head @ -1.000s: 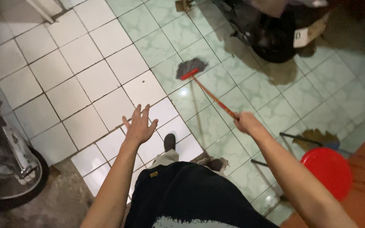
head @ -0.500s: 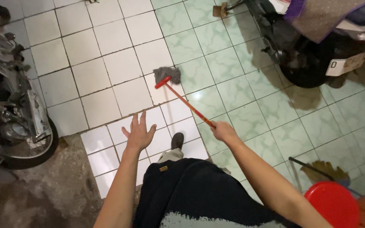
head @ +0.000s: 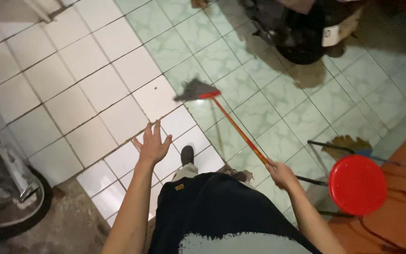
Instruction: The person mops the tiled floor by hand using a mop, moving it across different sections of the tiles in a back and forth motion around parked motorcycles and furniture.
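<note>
mop (head: pixel 222 110): a red-orange handle ending in a grey string head, which is laid on the tiled floor (head: pixel 95 75) at about 12 o'clock from the body, on the seam between white and pale green tiles.
right hand (head: pixel 280 173): closed around the near end of the handle at about 2 o'clock; the handle is gripped in a full fist.
left hand (head: pixel 153 143): held out at about 11 o'clock, fingers spread wide, nothing held or touched.
step in hand: a one-handed wiping stroke is judged to be under way, the head being drawn across the tile seam.
next move: steady downward pressure and a firm wrist are judged to be needed, so that the strings are kept flat on the wet tile.
foot (head: pixel 187 155): a dark shoe is seen just beyond the black shirt, between the two hands.
red round object (head: pixel 358 184): seen at 3 o'clock, on thin dark legs; whether it is a lid, a seat or a basin cannot be told, and no contents are shown.
motorcycle wheel (head: pixel 301 44): dark, at 1 o'clock, well apart from the mop head.
second wheel (head: pixel 5 207): at 9 o'clock, on bare concrete.
</note>
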